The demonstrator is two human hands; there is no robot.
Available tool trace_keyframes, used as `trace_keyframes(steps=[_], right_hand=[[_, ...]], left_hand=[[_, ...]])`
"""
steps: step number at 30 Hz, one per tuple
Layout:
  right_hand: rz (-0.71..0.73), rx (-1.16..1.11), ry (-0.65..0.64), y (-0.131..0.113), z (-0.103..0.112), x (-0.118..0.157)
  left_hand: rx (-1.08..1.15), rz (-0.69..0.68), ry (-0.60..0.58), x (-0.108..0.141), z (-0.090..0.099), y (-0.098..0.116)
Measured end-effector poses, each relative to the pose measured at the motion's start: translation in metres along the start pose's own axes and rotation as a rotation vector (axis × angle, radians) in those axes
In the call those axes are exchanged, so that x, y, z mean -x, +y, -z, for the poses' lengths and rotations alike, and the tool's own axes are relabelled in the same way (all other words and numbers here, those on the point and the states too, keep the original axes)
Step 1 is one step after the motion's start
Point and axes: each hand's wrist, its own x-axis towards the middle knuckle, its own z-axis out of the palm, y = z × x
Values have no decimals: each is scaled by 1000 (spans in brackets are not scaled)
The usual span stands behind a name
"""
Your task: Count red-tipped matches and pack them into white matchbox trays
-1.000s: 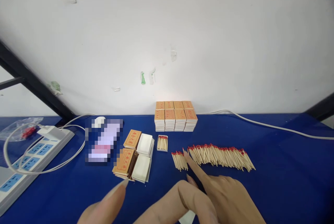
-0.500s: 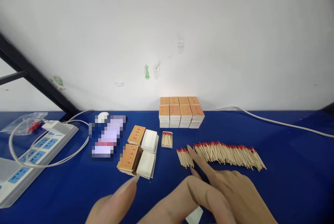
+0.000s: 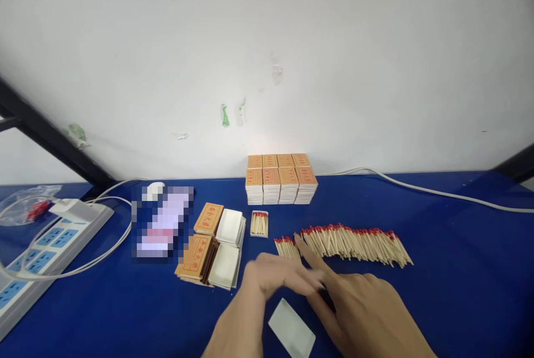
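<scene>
My right hand (image 3: 362, 308) lies on the blue table, its forefinger stretched out between a small bunch of matches (image 3: 287, 247) and a long row of red-tipped matches (image 3: 356, 241). My left hand (image 3: 258, 297) reaches in from below, blurred, its fingers spread just short of the small bunch and holding nothing. A white empty box tray (image 3: 292, 334) lies flat on the table beneath the left wrist. An open tray filled with matches (image 3: 259, 223) sits just beyond the small bunch.
Stacked orange matchboxes (image 3: 280, 185) stand against the wall. Loose orange sleeves and white trays (image 3: 212, 249) lie to the left, beside a blurred-out flat object (image 3: 161, 221). A white power strip (image 3: 45, 244) with cables occupies the far left. A white cable (image 3: 417, 191) runs along the back right.
My left hand has swung right and forward toward the small bunch of matches, uncovering the white tray. The right hand has stayed with its forefinger between the matches.
</scene>
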Motion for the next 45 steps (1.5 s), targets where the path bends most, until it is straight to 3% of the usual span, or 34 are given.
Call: trace_keyframes(steps=[2,4,8,16,23,32,45], right_hand=[[30,12,-14,1,15,-36],[103,26,-42,6,18,-50],[177,41,-90,13,17,-34],[251,54,35,8,23,-34],[244,54,-36,14,19,-22],[183,67,-33,13,20,-25],[262,80,-29,14,21,-22]], left_hand=[[-10,4,22,0,-4,-4],[-11,23,56,7,-7,-4],[47,75,120,23,-9,0],[77,145,93,14,-14,-4],[36,171,61,11,-19,-11],[-20,157,53,16,-16,-6],[23,192,48,15,-20,-19]])
